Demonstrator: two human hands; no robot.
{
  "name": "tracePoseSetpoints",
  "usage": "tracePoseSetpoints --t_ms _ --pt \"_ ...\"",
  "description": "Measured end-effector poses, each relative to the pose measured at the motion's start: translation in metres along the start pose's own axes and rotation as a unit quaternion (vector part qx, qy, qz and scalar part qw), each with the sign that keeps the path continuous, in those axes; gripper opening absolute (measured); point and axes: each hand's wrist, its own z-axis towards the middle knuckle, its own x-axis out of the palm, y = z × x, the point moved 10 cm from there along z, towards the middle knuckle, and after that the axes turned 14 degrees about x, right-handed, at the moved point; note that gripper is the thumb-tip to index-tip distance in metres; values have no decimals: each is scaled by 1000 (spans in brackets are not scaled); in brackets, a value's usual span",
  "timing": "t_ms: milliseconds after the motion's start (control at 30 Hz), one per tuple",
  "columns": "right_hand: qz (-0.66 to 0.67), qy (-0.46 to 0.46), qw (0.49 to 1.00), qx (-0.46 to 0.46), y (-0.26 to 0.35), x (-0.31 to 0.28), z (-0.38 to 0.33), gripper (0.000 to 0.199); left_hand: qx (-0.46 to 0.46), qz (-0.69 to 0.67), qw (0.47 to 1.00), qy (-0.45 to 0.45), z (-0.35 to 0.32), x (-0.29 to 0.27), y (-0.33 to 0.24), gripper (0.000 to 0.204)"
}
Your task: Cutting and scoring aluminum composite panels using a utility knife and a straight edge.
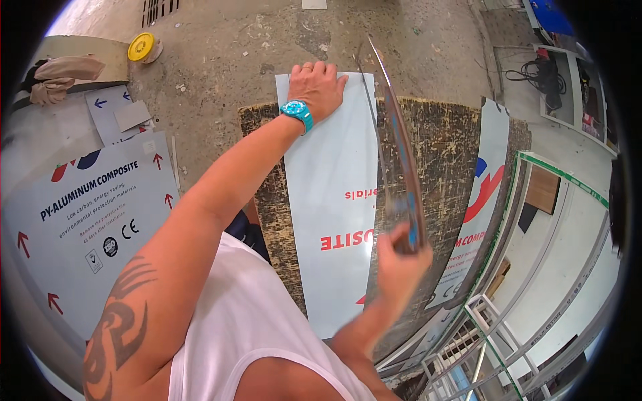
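Note:
A long white panel (329,167) with red print lies lengthwise on a worn, dark wooden board (435,127). At its far end my left hand (314,88) rests on top, with the fingers bent over the edge and their tips hidden. A teal watch (297,115) is on that wrist. My right hand (404,260), blurred by motion, is closed round the near end of a long narrow strip (405,150). The strip stands edge-on over the board, right of the panel, brownish with blue patches and a bright far tip. Its exact kind cannot be told.
Printed white panels (100,214) lie at the left, and another panel (478,207) lies on the board's right side. A metal frame with green edging (568,175) stands at the right. A yellow-lidded tub (142,48) sits on the concrete floor, far left.

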Motion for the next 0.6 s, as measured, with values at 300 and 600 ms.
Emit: tracePoseSetpoints --t_ms 300,600 --pt "-70 48 991 -104 50 126 171 12 9 21 1000 -16 -3 -6 -8 29" --pt "-21 48 984 -170 44 128 145 22 -8 7 1000 17 -4 4 -2 30"
